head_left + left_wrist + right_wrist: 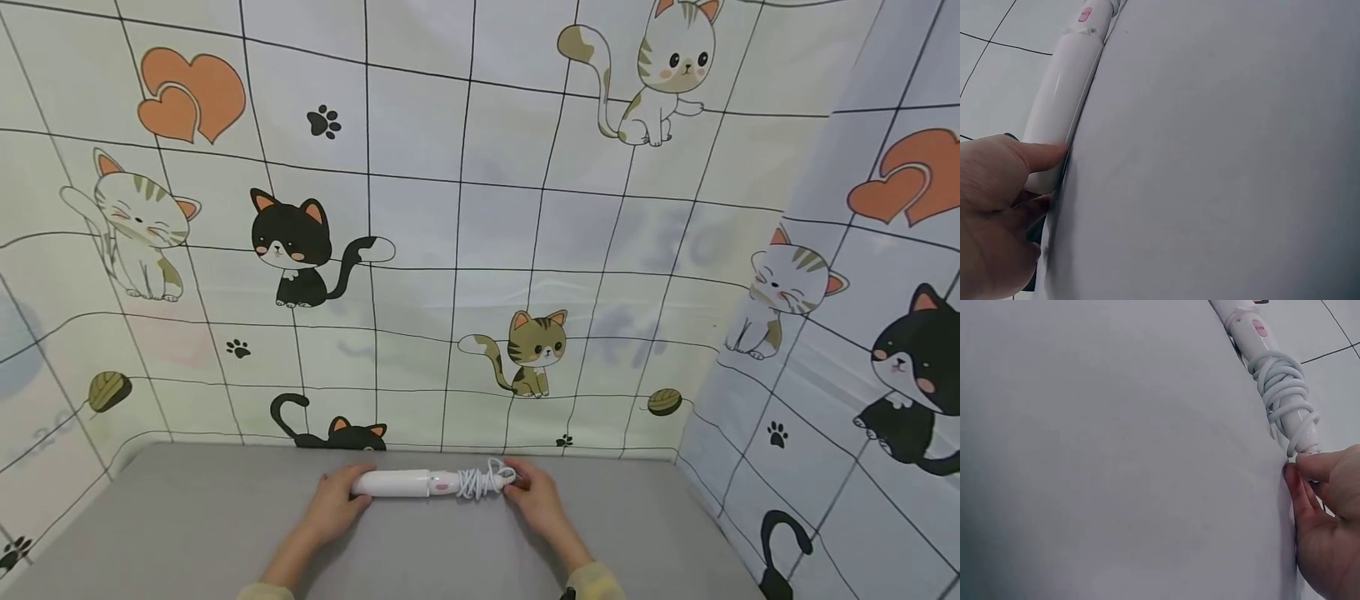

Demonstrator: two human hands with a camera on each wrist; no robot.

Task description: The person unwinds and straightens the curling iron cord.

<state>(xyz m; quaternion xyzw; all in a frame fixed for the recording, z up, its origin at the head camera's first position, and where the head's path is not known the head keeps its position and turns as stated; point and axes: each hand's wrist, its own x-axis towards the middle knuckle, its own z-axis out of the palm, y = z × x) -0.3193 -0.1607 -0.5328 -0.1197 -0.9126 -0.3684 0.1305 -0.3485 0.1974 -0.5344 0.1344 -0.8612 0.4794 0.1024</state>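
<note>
A white curling iron (393,483) with a thick smooth cover lies lengthwise near the back of the grey tabletop. Its white cord (480,481) is wound in loops round the handle, beside a small pink switch (1260,327). At the covered end, my left hand (330,504) grips the iron, the thumb along its near side in the left wrist view. My right hand (538,497) pinches the cord end of the handle between thumb and fingers. Part of the fingers of both hands is hidden behind the iron.
The grey tabletop (420,554) runs back to a white wall covering (412,217) with black grid lines and printed cats, hearts and paw marks. A second printed sheet (832,383) closes off the right side.
</note>
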